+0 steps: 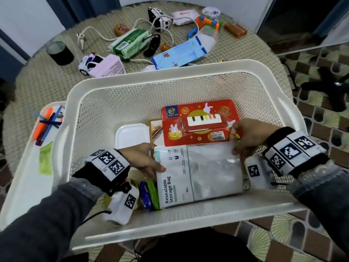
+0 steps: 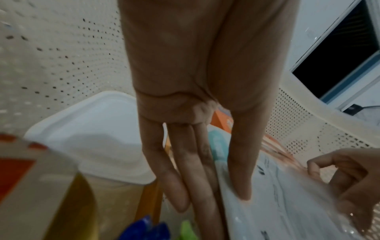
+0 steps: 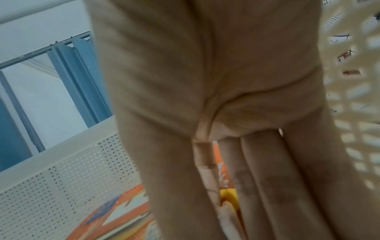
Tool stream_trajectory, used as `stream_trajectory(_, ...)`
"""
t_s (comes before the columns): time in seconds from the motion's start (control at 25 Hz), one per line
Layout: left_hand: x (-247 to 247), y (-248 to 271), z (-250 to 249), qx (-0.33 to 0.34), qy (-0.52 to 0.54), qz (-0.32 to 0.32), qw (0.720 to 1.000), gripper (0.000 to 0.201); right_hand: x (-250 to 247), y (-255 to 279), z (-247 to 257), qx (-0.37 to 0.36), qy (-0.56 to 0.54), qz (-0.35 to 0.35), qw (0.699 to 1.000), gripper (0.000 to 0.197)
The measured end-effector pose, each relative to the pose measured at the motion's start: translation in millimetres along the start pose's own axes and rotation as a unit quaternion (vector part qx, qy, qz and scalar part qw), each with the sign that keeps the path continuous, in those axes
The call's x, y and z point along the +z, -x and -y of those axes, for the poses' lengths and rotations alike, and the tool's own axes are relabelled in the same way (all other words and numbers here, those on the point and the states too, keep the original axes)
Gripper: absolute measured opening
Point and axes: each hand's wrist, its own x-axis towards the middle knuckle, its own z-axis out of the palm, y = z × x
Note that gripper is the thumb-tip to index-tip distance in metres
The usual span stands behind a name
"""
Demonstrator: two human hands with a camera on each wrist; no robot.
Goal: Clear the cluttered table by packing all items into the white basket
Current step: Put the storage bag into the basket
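The white basket (image 1: 170, 72) sits in front of me and holds a red tin (image 1: 198, 121), a white lidded box (image 1: 132, 135) and blue and green packets (image 1: 150, 193). A white pack of resealable storage bags (image 1: 204, 174) lies flat on top at the near side. My left hand (image 1: 151, 163) pinches its left edge, thumb on top, fingers straight along the edge (image 2: 211, 199). My right hand (image 1: 239, 142) pinches the pack's far right corner beside the tin; in the left wrist view its fingers curl on the pack (image 2: 277, 203).
On the woven table behind the basket lie a toy police car (image 1: 90, 63), a pink pack (image 1: 111, 68), a green tissue pack (image 1: 130, 43), a blue pouch (image 1: 181, 53), a black cup (image 1: 60, 52), a toy ambulance (image 1: 160, 18) and cables. A white tray with pens (image 1: 47, 121) stands left.
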Motion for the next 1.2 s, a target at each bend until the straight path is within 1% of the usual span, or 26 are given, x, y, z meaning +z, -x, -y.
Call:
stream_trajectory(0.08, 2.4, -8.9, 2.1, 0.008, -0.018, 0.007, 1.0, 0.026, -0.6, -1.4, -1.7, 0.004, 0.014, -0.022, 1.0, 0.03)
stream_trajectory(0.16, 4.1, -18.9, 5.4, 0.015, -0.045, 0.018, 0.999, 0.024, 0.5, -2.0, -2.7, 0.02, 0.015, -0.034, 0.999, 0.026)
stream_trajectory(0.24, 4.9, -26.0, 8.0, 0.011, -0.073, 0.014, 0.997, 0.024, 1.6, 0.2, -2.0, 0.037, -0.003, -0.041, 0.999, 0.024)
stream_trajectory(0.28, 4.2, -28.0, 8.7, 0.007, -0.096, 0.001, 0.995, 0.025, 2.0, 1.9, -0.9, 0.039, -0.011, -0.046, 0.998, 0.023)
stream_trajectory(0.32, 3.2, -29.4, 9.5, 0.003, -0.125, -0.022, 0.992, 0.031, 2.5, 3.1, 0.1, 0.036, -0.016, -0.053, 0.998, 0.021)
stream_trajectory(0.36, 1.9, -29.6, 9.9, 0.006, -0.159, -0.062, 0.985, 0.038, 2.8, 3.7, 0.8, 0.031, -0.017, -0.064, 0.997, 0.019)
stream_trajectory(0.4, 0.7, -28.8, 10.9, 0.016, -0.193, -0.118, 0.974, 0.044, 2.6, 4.3, 1.4, 0.023, -0.012, -0.081, 0.996, 0.017)
stream_trajectory(0.44, 0.4, -26.6, 11.2, 0.031, -0.228, -0.173, 0.958, 0.046, 2.3, 5.9, 2.8, 0.013, 0.0, -0.102, 0.995, 0.015)
stream_trajectory(0.48, 1.4, -24.0, 10.9, 0.048, -0.259, -0.205, 0.943, 0.047, 2.0, 7.3, 4.4, -0.005, 0.027, -0.128, 0.991, 0.015)
stream_trajectory(0.52, 3.5, -21.4, 9.5, 0.067, -0.283, -0.212, 0.933, 0.044, 2.3, 9.6, 6.9, -0.031, 0.067, -0.146, 0.987, 0.015)
stream_trajectory(0.56, 6.3, -18.6, 7.4, 0.085, -0.299, -0.202, 0.929, 0.038, 3.5, 13.1, 10.9, -0.063, 0.108, -0.142, 0.982, 0.016)
stream_trajectory(0.6, 9.3, -15.8, 4.9, 0.105, -0.314, -0.183, 0.926, 0.032, 7.0, 15.7, 16.1, -0.103, 0.145, -0.113, 0.978, 0.018)
stream_trajectory(0.64, 12.3, -13.6, 2.5, 0.122, -0.335, -0.16, 0.921, 0.028, 12.6, 18.4, 21.7, -0.147, 0.179, -0.068, 0.97, 0.022)
stream_trajectory(0.68, 15.7, -12.3, 0.4, 0.134, -0.365, -0.139, 0.911, 0.027, 19.9, 19.3, 26.6, -0.18, 0.212, -0.02, 0.96, 0.03)
stream_trajectory(0.72, 19.0, -11.4, -0.6, 0.135, -0.4, -0.125, 0.898, 0.034, 28.0, 18.0, 30.3, -0.195, 0.248, 0.017, 0.949, 0.04)
stream_trajectory(0.8, 25.0, -10.4, -0.6, 0.119, -0.463, -0.106, 0.872, 0.058, 41.0, 10.1, 32.4, -0.195, 0.342, 0.063, 0.917, 0.061)
stream_trajectory(0.88, 30.4, -10.7, 0.6, 0.1, -0.492, -0.087, 0.861, 0.077, 51.6, 1.8, 28.1, -0.178, 0.401, 0.093, 0.894, 0.074)
stream_trajectory(0.96, 35.7, -12.0, 0.8, 0.092, -0.513, -0.078, 0.85, 0.085, 61.7, -1.4, 23.2, -0.16, 0.424, 0.09, 0.887, 0.086)
stream_trajectory(1.04, 42.1, -13.5, 0.6, 0.091, -0.542, -0.083, 0.831, 0.089, 71.8, -0.4, 22.2, -0.153, 0.454, 0.078, 0.875, 0.099)
stream_trajectory(1.12, 47.9, -14.4, 0.9, 0.095, -0.57, -0.094, 0.811, 0.09, 80.8, 1.4, 25.6, -0.163, 0.505, 0.055, 0.846, 0.104)
stream_trajectory(1.2, 49.8, -15.5, 1.8, 0.099, -0.582, -0.101, 0.801, 0.09, 83.8, 1.7, 30.1, -0.182, 0.542, 0.035, 0.82, 0.105)
